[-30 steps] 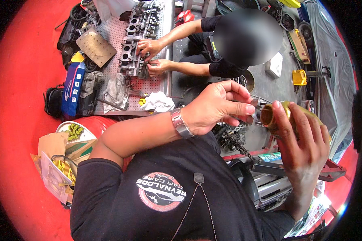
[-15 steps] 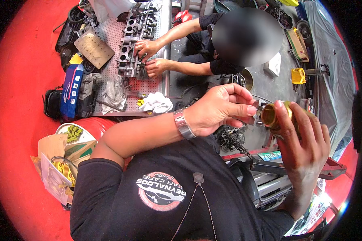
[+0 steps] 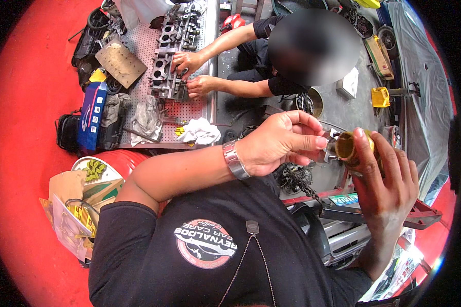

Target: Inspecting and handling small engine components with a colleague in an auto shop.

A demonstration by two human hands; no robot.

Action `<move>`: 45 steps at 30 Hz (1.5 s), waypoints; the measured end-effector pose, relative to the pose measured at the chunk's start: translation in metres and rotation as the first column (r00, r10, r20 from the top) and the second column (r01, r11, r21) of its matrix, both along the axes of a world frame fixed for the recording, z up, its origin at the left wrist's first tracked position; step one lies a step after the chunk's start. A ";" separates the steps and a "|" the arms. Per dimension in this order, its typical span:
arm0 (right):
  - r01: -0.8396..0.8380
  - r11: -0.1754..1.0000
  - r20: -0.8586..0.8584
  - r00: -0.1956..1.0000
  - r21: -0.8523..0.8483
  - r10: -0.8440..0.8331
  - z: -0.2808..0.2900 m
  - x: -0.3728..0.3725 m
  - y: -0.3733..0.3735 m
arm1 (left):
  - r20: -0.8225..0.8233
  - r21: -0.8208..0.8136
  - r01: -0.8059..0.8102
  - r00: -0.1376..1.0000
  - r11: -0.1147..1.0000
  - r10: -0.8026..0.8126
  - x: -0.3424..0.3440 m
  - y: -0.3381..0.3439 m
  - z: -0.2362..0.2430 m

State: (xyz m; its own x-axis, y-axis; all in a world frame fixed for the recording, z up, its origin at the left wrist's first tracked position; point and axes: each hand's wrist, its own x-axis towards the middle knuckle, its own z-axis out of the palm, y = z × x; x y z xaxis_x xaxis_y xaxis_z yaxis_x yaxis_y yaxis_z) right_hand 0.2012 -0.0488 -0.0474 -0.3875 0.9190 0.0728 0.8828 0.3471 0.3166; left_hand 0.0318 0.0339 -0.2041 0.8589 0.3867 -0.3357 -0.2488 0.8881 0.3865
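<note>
Grey workshop floor [image 3: 362,108] beyond both hands; I see left hand [image 3: 271,147] thumb-pinching small shiny metal piece [image 3: 331,149], right hand [image 3: 386,187] curled round yellow open-mouthed cylinder [image 3: 347,148]. Looks mid-job; remainder unclear.

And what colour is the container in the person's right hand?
Yellowish gold; the container shows best in the head view, the only one here.

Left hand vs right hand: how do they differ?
The left hand shows its palm side; the right hand shows its back. The left hand seems to pinch a small shiny piece; the right hand wraps a yellow container. The left hand's wrist wears a metal band; the right hand's looks bare. Both are ungloved.
</note>
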 end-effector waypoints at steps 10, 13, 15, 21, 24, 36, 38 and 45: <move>0.000 1.000 -0.011 1.000 0.008 0.000 0.000 0.002 0.002 | -0.009 -0.020 -0.003 1.000 1.000 0.003 0.001 0.000 0.000; 0.001 1.000 -0.001 1.000 0.011 -0.001 0.000 0.003 0.002 | -0.017 -0.019 0.002 1.000 1.000 -0.003 0.001 0.000 0.001; 0.005 1.000 -0.001 1.000 0.009 -0.005 0.000 0.003 0.002 | -0.020 -0.017 0.005 1.000 1.000 -0.005 0.001 0.001 0.001; 0.007 1.000 -0.007 1.000 0.010 -0.007 -0.001 0.004 0.003 | -0.027 -0.004 0.007 1.000 1.000 -0.007 0.002 0.001 0.000; 0.017 1.000 -0.009 1.000 0.006 -0.017 -0.001 0.005 0.003 | -0.027 -0.007 0.006 1.000 1.000 -0.006 0.002 0.002 0.002; 0.084 0.996 -0.367 0.928 0.021 -0.070 -0.048 0.023 -0.009 | -0.067 -0.019 0.016 0.998 1.000 -0.018 0.000 -0.001 0.000; 0.105 0.994 -0.487 0.871 0.042 -0.071 -0.063 0.027 -0.014 | -0.086 -0.018 0.027 0.996 0.999 -0.029 0.001 -0.001 -0.001; 0.199 0.980 -0.612 0.775 -0.002 -0.158 -0.086 0.042 -0.033 | -0.185 -0.115 0.044 0.981 0.992 -0.065 0.007 -0.009 -0.026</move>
